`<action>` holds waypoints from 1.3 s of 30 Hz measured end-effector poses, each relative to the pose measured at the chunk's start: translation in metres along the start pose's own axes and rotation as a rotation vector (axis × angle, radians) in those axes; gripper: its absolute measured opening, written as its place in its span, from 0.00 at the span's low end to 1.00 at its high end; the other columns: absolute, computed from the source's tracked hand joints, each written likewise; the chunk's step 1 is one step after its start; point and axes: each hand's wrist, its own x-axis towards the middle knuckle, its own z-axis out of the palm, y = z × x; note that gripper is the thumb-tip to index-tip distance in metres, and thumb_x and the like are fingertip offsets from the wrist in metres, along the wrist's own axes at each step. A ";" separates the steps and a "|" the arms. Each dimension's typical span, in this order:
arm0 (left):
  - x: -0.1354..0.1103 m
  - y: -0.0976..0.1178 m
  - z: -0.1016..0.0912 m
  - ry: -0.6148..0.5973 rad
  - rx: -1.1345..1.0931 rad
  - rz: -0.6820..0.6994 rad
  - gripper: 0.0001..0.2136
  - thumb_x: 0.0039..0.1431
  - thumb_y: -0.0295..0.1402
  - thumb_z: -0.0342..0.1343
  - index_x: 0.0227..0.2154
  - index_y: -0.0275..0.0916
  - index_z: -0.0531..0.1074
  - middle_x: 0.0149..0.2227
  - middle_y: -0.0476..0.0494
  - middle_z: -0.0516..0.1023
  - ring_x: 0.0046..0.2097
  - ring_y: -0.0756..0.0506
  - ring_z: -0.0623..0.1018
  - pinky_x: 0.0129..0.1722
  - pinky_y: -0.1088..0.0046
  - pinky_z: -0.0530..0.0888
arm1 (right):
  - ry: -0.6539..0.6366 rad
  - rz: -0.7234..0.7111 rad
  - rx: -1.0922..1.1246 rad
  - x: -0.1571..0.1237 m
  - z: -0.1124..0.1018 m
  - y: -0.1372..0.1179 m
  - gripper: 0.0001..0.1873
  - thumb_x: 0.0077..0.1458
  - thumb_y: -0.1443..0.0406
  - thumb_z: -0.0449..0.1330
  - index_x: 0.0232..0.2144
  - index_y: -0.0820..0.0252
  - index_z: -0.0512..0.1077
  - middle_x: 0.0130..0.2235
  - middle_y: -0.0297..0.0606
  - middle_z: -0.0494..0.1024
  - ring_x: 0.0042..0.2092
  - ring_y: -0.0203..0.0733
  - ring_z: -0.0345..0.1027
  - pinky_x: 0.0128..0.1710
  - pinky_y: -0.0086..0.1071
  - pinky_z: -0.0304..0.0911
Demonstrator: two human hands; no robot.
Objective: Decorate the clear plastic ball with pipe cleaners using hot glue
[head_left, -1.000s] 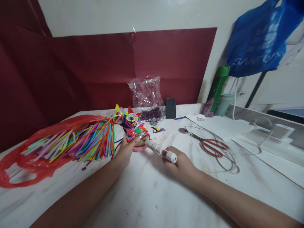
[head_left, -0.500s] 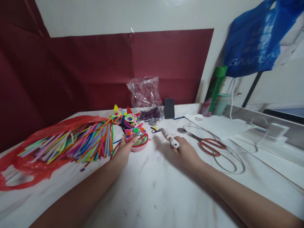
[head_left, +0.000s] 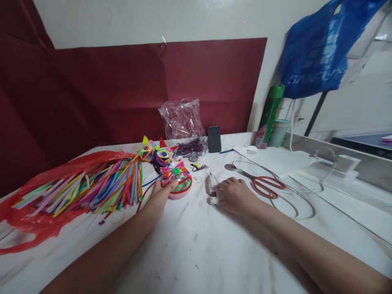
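Note:
My left hand [head_left: 161,196] is closed around the near left side of a round pink cat-face craft [head_left: 180,185], its thumb lying across the front. The craft has a green nose, orange patches and a red-edged round part. Behind it sit two more colourful cat-face crafts, one with yellow ears [head_left: 146,150] and one with red ears [head_left: 165,152]. To the right, my right hand [head_left: 237,196] is low over the table with its fingers curled on a white glue gun [head_left: 212,188]. Part of the glue gun is hidden under the hand.
Many coloured pipe cleaners [head_left: 101,185] lie on a red plastic bag [head_left: 45,228] at left. Orange-handled scissors [head_left: 268,185] and a looped cable [head_left: 306,202] lie at right. Behind stand a phone [head_left: 214,139], a clear plastic bag [head_left: 183,120], a green can [head_left: 271,112] and a cup [head_left: 280,132].
The glue gun has come down toward the table and turned, its nozzle now pointing away from me. My right hand moved with it. My left hand still holds the pink craft.

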 end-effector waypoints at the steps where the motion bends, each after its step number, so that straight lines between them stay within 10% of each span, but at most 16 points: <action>1: -0.002 -0.002 0.002 -0.023 -0.002 -0.007 0.23 0.44 0.34 0.67 0.45 0.40 0.68 0.44 0.42 0.80 0.46 0.43 0.79 0.53 0.63 0.70 | 0.085 -0.044 0.080 0.000 -0.001 -0.002 0.08 0.48 0.70 0.59 0.34 0.61 0.73 0.39 0.47 0.78 0.45 0.53 0.67 0.43 0.43 0.56; 8: -0.020 -0.012 0.018 -0.101 0.015 -0.067 0.31 0.43 0.35 0.68 0.52 0.41 0.65 0.45 0.41 0.80 0.46 0.42 0.79 0.51 0.64 0.71 | 0.568 -0.392 0.463 -0.008 0.006 -0.030 0.10 0.58 0.73 0.53 0.39 0.58 0.70 0.37 0.44 0.74 0.41 0.46 0.67 0.39 0.39 0.64; 39: -0.031 -0.013 0.024 -0.187 0.111 -0.069 0.29 0.45 0.37 0.67 0.51 0.42 0.65 0.48 0.40 0.78 0.50 0.40 0.77 0.53 0.61 0.71 | 0.451 -0.320 0.565 -0.010 0.015 -0.037 0.07 0.58 0.73 0.52 0.31 0.58 0.66 0.32 0.37 0.67 0.35 0.40 0.64 0.32 0.30 0.62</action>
